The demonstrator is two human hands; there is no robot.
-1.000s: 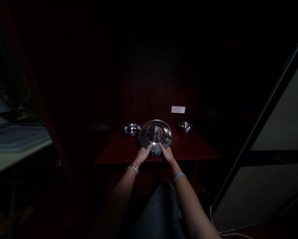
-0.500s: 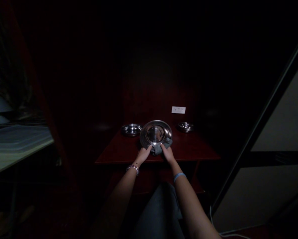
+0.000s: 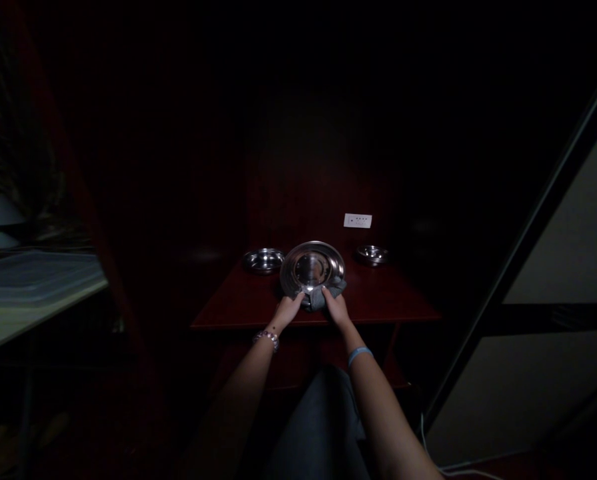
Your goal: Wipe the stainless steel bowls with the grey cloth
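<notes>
A round, shiny metal plate (image 3: 312, 261) is tilted up to face me above the front part of a dark red table (image 3: 373, 301). My left hand (image 3: 288, 309) is closed on its lower left rim, thumb on the near face. At the lower right, my right hand (image 3: 335, 306) grips the rim together with a crumpled grey cloth (image 3: 318, 299). The cloth lies along the plate's bottom edge between both hands. Fingers behind the plate are hidden.
Shiny metal dishes (image 3: 263, 261) stand behind left, and smaller metal bowls (image 3: 372, 255) back right. A white wall socket (image 3: 357, 221) is above. At far left, a pale tabletop (image 3: 38, 310) holds a translucent plastic lid (image 3: 33, 273). A white cable (image 3: 466, 474) lies low right.
</notes>
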